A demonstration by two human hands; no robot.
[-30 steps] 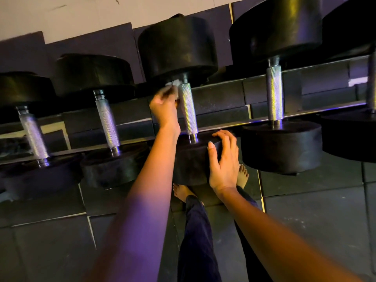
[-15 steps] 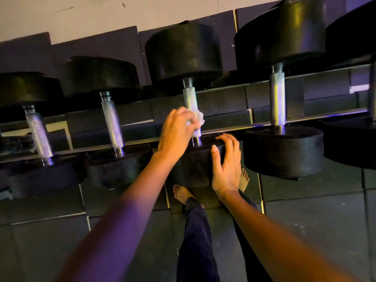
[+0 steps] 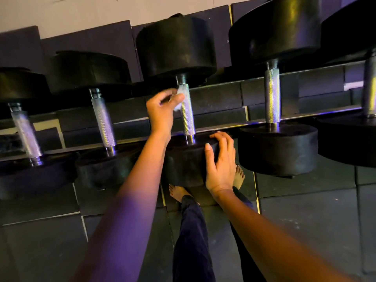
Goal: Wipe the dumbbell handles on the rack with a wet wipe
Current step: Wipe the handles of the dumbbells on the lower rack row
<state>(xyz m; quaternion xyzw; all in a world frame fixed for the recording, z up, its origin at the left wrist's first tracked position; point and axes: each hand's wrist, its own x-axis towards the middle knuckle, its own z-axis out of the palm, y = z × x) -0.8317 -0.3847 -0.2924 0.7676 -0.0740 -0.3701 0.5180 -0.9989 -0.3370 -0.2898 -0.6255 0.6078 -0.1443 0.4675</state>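
"Where was the wipe, then?"

"In the left hand [image 3: 161, 109], pinched between the thumb and the curled fingers. The white wet wipe [image 3: 180, 98] was pressed against the left side of the middle handle [image 3: 188, 117], right up at its far end, just under the far weight [image 3: 177, 45]."

"And the other hand?"

"The right hand [image 3: 220, 165] was down at that handle's near end, a little to its right. Its fingers were slightly spread and curled over the rim of the near weight [image 3: 185, 163], with the thumb lying along the weight's side. It gripped the black rubber and wasn't touching the metal."

"How did the handle sit?"

"It crossed the rack rail [image 3: 223, 127] close to its near end. A neighbouring handle [image 3: 103, 123] lay left of it, a blurred handle [image 3: 26, 133] lay further left, and a right-side handle [image 3: 272, 96] on the other side. All three were well apart from both hands. Below the middle handle's near weight I could see a bare foot [image 3: 178, 192] on the dark floor tiles [image 3: 305, 220]."
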